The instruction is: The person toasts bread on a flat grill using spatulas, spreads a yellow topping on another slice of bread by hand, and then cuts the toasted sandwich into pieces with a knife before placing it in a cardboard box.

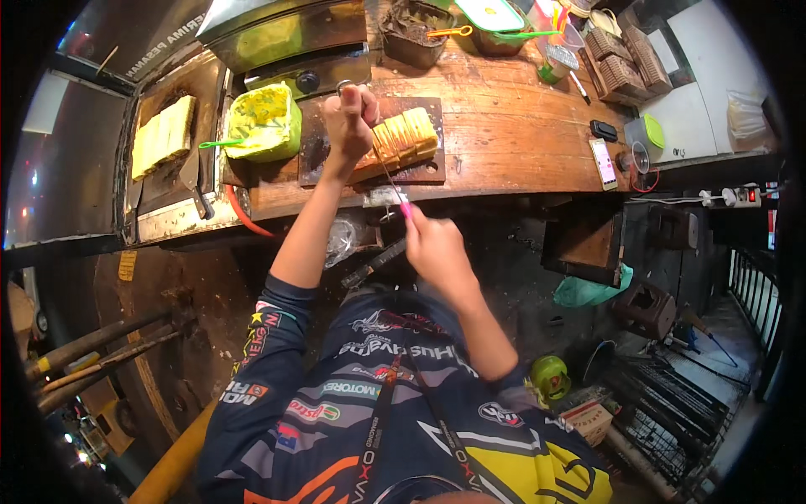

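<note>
My right hand (437,258) grips a knife (391,179) by its pink handle, the thin blade slanting up and left against a toasted bread loaf (405,140). Several cuts run across the loaf, and yellow filling or spread shows at its right part. It lies on a dark wooden cutting board (434,173). At the loaf's left end is my left hand (351,123), fingers curled and thumb raised, covering part of the bread. A round metal piece shows just above that thumb; whether the hand holds it is unclear.
Left of the board stands a tub of yellow spread (264,126) with a green utensil. Pale bread (162,137) and a metal spatula (191,183) lie on a griddle (157,195). Dark tubs (412,44), a phone (603,164) and stacked brown boxes (623,63) occupy the wooden counter (504,126).
</note>
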Demonstrator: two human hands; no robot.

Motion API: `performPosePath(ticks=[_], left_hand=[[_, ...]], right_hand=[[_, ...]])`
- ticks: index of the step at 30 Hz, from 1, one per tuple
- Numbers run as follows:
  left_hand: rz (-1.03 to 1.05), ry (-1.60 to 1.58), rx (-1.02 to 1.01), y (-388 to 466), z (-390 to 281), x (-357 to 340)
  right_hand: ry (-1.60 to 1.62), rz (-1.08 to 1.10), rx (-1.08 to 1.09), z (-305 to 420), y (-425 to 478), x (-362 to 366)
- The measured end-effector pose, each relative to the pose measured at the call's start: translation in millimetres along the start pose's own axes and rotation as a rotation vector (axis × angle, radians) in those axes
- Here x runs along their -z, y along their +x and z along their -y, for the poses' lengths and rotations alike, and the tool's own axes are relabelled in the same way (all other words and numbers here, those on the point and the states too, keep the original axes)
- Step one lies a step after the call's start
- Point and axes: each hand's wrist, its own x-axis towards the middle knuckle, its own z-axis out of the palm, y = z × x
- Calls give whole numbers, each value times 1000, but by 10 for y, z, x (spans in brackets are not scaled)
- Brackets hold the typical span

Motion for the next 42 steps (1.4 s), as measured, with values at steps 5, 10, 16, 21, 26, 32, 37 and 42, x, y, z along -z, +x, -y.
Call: performPosePath(ticks=[5,10,16,21,26,32,37,42], left_hand=[[-11,-33,18,21,-31,-78],[-19,-48,6,1,-17,3],[-75,10,-25,27,-29,-61],[-32,-34,-27,-25,-17,-80],[-25,-53,-65,-37,13,1],[37,-106,-62,-69,12,-20],[99,-45,-36,42,-242,11],[60,-173,-83,276,-902,148]], right_hand=[[-11,-45,48,-289,191,-365],[82,-102,80,-387,342,-605],[60,-119,107,-549,-69,-566],[41,-185,136,-794,489,-1121],[82,-105,73,-902,-1023,-463],[224,-172,0,-486,-995,8],[-30,-110,-11,-274,-547,-64],[30,-139,16,-129,-742,112]])
